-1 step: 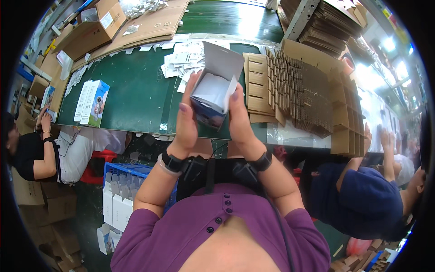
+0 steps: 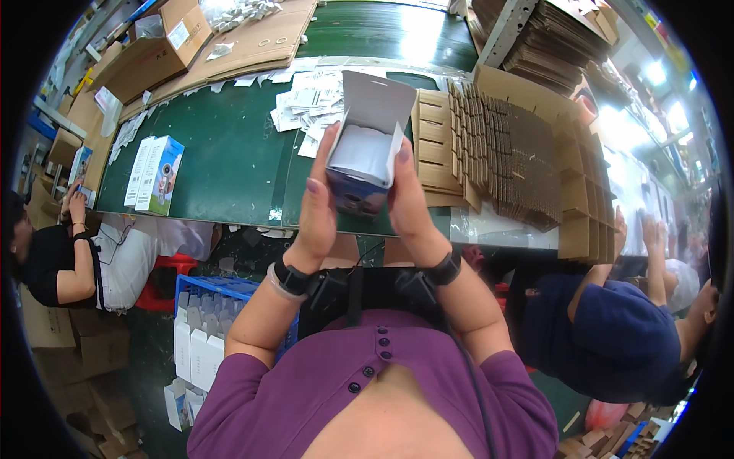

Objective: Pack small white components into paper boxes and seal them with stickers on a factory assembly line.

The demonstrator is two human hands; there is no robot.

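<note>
Between my two palms I hold a small blue-and-white carton (image 2: 358, 197) upright over the near edge of the green worktable. Its white lid flap (image 2: 376, 98) stands up at the far side, and a white surface fills the opening. My left hand (image 2: 317, 203) presses on the left wall, and my right hand (image 2: 411, 195) on the right wall with its thumb near the rim. Beyond the carton lies a loose pile of white printed slips (image 2: 310, 99). Closed cartons (image 2: 159, 174) of the same kind stand on the left of the table.
Folded cardboard dividers (image 2: 508, 157) lie to the right, next to an opened divider grid (image 2: 585, 199). A blue crate (image 2: 218, 287) with white cartons stands low at my left. Co-workers sit on the left (image 2: 65, 256) and right (image 2: 604, 329).
The carton has turned slightly and shifted a little to the right between my hands. My right hand has moved slightly with it.
</note>
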